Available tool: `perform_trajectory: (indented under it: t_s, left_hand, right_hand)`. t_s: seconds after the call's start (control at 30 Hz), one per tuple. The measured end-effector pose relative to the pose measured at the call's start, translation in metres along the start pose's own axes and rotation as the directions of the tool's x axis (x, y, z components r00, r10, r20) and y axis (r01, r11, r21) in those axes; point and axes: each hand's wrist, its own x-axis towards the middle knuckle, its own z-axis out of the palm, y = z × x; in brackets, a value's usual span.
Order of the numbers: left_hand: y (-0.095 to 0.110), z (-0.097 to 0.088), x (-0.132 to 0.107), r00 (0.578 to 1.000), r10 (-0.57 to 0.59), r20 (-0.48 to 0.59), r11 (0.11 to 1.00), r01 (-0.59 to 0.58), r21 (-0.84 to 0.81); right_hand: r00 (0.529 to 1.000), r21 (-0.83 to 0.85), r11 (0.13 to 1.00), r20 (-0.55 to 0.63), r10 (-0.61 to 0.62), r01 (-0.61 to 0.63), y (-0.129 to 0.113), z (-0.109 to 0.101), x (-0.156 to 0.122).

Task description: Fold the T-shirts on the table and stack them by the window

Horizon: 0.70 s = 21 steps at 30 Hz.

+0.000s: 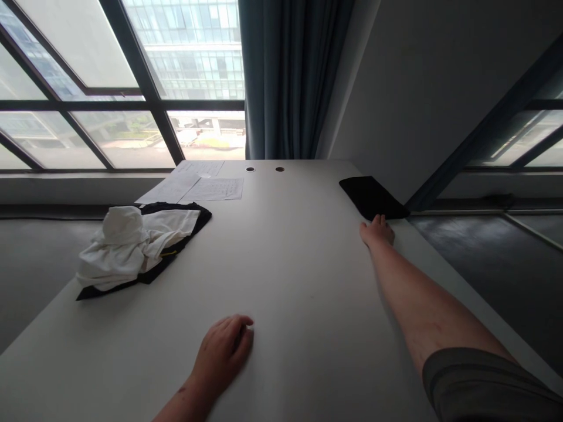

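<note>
My left hand [226,349] rests near the front of the white table [285,264], with its fingers loosely curled. A gap shows between thumb and index finger, and I see nothing held there. On the right, my right hand [378,231] reaches out to the near edge of a flat black piece [372,196], perhaps a pouch or folded cloth. Its fingertips meet that edge, with the thumb held apart. The black piece lies flat by the table's right edge.
At the left edge, a crumpled white garment [127,246] lies on black cloth [152,274]. Behind it are printed papers [215,189]. Two round cable holes [280,169] sit at the table's far end, before a blue curtain [290,82] and a window [197,47].
</note>
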Motion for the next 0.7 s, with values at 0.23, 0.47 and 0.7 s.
perform_trajectory:
  t_s: [0.23,0.47,0.7]
  left_hand:
    - [0.005,-0.002,-0.001,0.999,-0.047,0.009,0.999,0.047,0.001]
    - [0.006,-0.005,-0.001,0.997,-0.068,0.022,0.998,0.069,-0.013]
    - [-0.023,-0.005,0.008,0.997,-0.008,-0.073,0.999,0.010,0.040]
  right_hand:
    - [0.995,-0.026,0.995,0.020,-0.100,0.100,0.009,-0.005,-0.035]
    - [0.975,-0.034,0.975,-0.034,-0.221,0.220,0.018,-0.008,-0.083]
    - [0.889,-0.075,0.889,-0.045,-0.456,0.453,0.037,-0.014,-0.177]
